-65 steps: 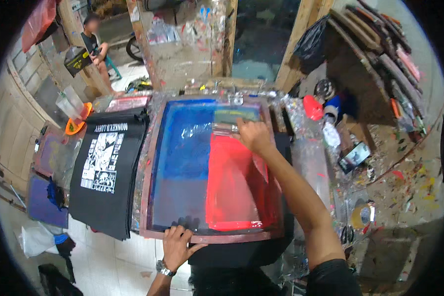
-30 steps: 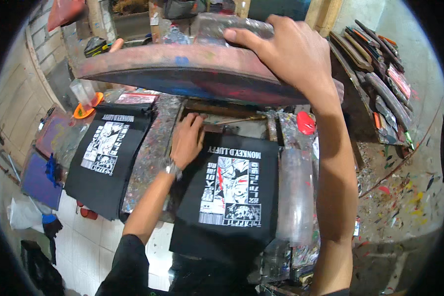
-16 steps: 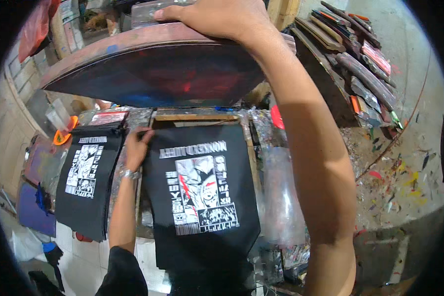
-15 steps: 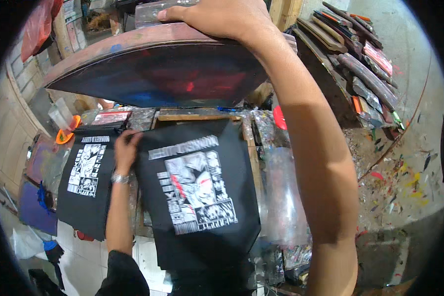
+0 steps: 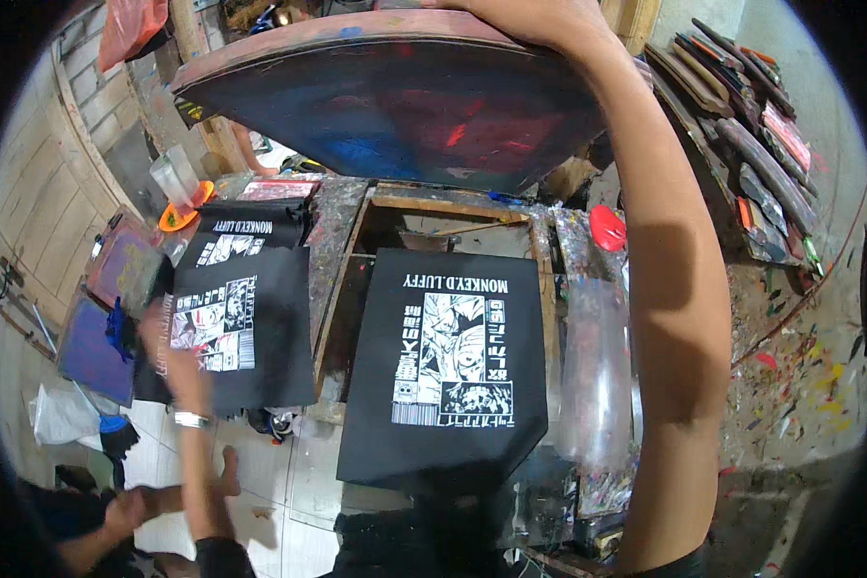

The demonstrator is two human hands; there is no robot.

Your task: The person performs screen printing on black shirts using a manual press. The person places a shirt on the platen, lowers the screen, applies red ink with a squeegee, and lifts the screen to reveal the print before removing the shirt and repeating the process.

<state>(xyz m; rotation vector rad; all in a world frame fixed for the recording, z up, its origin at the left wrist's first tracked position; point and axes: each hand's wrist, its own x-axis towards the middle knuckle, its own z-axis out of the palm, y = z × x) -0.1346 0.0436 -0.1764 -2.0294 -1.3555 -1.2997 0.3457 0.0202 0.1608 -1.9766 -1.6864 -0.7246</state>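
Two hands clamped: our right hand (image 5: 549, 17) on raised screen (image 5: 385, 111), blurred left hand (image 5: 170, 354) on printed black sheet (image 5: 281, 361); slipping grip could drop screen, smudging second sheet (image 5: 374, 385).

Holds the right arm (image 5: 669, 279) raised and forward, bent at the elbow (image 5: 689, 419) — with the right grip (image 5: 544, 17) clasped high, partly cropped. Extends the left forearm (image 5: 202, 482) ahead — with the left grip (image 5: 169, 347) too motion-blurred to read.

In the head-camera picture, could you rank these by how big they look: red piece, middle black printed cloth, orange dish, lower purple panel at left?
1. Middle black printed cloth
2. Lower purple panel
3. Red piece and orange dish: too alike to rank.
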